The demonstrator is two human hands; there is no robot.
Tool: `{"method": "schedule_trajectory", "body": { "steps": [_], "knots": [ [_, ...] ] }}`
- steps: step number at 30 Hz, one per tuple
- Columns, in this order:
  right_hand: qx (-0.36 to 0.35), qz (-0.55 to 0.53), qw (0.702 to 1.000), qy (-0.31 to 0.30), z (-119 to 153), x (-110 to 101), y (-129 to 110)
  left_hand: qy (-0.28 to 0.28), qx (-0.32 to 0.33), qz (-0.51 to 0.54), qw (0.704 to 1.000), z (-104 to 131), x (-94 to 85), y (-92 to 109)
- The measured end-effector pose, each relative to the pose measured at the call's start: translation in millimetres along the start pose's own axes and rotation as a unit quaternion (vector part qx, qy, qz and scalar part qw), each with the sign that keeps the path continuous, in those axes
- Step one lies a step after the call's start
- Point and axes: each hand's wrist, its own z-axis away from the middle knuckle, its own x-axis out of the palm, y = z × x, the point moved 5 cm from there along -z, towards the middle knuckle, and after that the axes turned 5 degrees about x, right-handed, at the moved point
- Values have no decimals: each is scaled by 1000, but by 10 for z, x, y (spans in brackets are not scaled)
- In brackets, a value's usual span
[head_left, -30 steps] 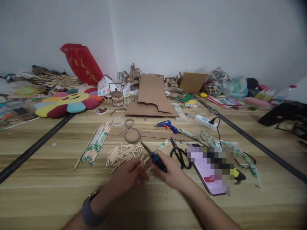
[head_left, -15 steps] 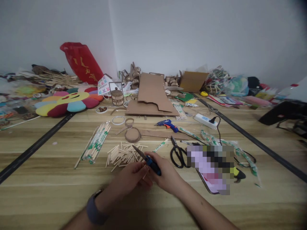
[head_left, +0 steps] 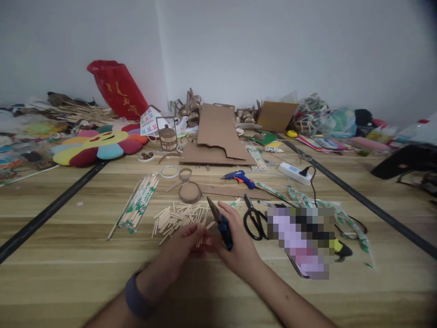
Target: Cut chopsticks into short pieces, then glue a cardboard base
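Observation:
Pinched between the fingertips of my left hand [head_left: 180,248] is a short wooden stick [head_left: 199,240]; how many sticks it holds is hard to tell. My right hand [head_left: 239,246] is wrapped round blue-handled pliers [head_left: 225,231], their dark pointed jaws angled up and to the left. Its fingers meet those of my left hand near the stick. Just beyond my left hand lies a pile of short cut sticks [head_left: 175,219]. Behind the pile is a round cardboard disc [head_left: 190,192] with a ridged edge.
Wrapped chopsticks [head_left: 139,205] lie left of the pile. Black-handled scissors [head_left: 255,223] and a blurred-out phone [head_left: 297,246] are right of my hands. Farther back are a blue glue gun [head_left: 239,178], a white power strip [head_left: 294,173], cardboard sheets [head_left: 215,132] and a small stick-walled bucket [head_left: 168,138].
The pliers have turned more upright and shifted slightly right with my right hand. Their jaws no longer point over the pile. My left hand stays nearly in place.

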Motion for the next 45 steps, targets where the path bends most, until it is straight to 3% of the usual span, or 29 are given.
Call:
{"method": "schedule_trajectory", "body": {
  "steps": [4,9,20,32,37,40,45],
  "knots": [
    [38,35,999,-12,64,132,39,17,32,41,998,-2,32,45],
    [23,80,997,-4,95,216,41,23,52,12,998,17,117,82],
    [1,138,990,6,53,178,51,33,58,-3,998,9,121,-42],
    [36,88,995,-16,10,119,50,37,87,-19,995,32,108,3],
    [86,-20,993,-81,-79,-66,-14,15,60,-13,998,-1,-28,79],
    [151,-71,973,-161,-90,-173,27,32,37,-41,998,-7,-159,152],
    [235,-113,936,-236,-53,-276,108,35,50,-91,994,-8,-248,264]
  ]
}}
